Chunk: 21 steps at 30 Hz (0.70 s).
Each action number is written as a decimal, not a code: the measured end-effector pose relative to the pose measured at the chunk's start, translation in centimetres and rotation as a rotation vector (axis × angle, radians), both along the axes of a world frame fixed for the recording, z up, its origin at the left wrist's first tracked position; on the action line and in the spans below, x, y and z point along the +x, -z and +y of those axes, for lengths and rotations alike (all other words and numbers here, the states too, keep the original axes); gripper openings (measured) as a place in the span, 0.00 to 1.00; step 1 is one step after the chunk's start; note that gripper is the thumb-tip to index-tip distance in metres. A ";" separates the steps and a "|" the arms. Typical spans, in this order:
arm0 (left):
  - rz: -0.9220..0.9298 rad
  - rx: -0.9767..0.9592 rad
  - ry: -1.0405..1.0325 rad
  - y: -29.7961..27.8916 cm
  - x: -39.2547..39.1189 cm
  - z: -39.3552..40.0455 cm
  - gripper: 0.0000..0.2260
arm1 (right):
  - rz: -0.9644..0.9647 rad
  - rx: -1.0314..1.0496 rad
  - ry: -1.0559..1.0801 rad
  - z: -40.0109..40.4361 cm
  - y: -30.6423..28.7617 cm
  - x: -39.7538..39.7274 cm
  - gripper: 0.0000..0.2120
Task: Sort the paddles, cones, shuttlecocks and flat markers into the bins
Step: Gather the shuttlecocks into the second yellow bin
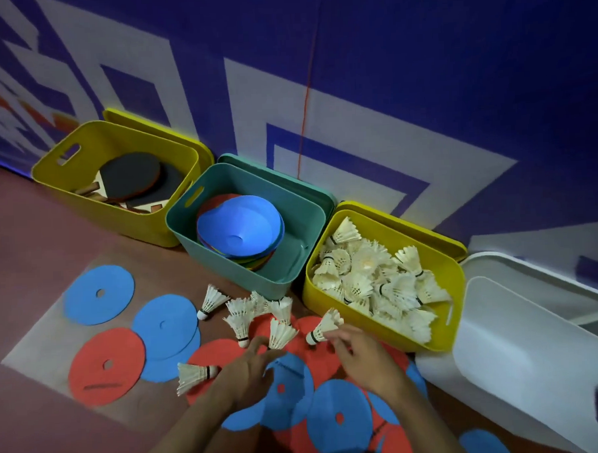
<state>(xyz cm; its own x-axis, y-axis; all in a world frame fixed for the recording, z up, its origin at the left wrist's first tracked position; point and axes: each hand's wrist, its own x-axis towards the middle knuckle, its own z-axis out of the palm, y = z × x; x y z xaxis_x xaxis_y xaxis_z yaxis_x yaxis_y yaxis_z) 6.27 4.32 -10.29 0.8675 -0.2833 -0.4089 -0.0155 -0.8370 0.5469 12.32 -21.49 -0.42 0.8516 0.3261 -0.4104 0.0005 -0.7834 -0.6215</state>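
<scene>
Reddish floor [34, 238] held loose white feathered shuttlecocks [241, 312]; my right hand [361, 353] pinched one, left hand [249, 369] spread wide. Rushed reaching could crush feathers.

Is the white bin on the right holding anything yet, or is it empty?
Empty as far as visible: the white bin shows only bare inner walls, while flat markers lie on the floor.

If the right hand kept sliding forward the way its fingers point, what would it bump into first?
Most likely the shuttlecock its fingertips already pinch or touch: the right hand points up and left toward it. Beyond that lies the loose cluster of shuttlecocks on the floor, though depth is hard to judge.
</scene>
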 end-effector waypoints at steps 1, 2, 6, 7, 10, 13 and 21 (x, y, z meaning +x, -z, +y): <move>-0.017 -0.031 -0.014 -0.8 0.0 -0.4 0.21 | -0.026 0.053 0.023 -0.5 -1.8 0.0 0.13; -0.046 -0.059 -0.019 -1.5 0.1 -0.9 0.21 | -0.065 0.087 0.055 -1.3 -2.8 0.2 0.13; -0.104 -0.136 -0.031 -5.0 0.6 -3.0 0.21 | -0.178 0.205 0.178 -4.2 -7.1 1.3 0.13; -0.119 -0.146 -0.035 -6.2 0.8 -3.6 0.20 | -0.214 0.217 0.211 -4.6 -8.3 1.8 0.14; -0.180 -0.179 -0.024 -9.4 1.2 -5.1 0.19 | -0.345 0.194 0.289 -6.2 -9.4 4.1 0.13; -0.215 -0.198 -0.013 -11.4 1.7 -6.0 0.19 | -0.385 0.118 0.314 -7.5 -8.7 6.4 0.14; -0.298 -0.190 -0.004 -15.8 3.4 -6.2 0.18 | -0.218 -0.170 0.166 -8.2 -5.6 9.8 0.14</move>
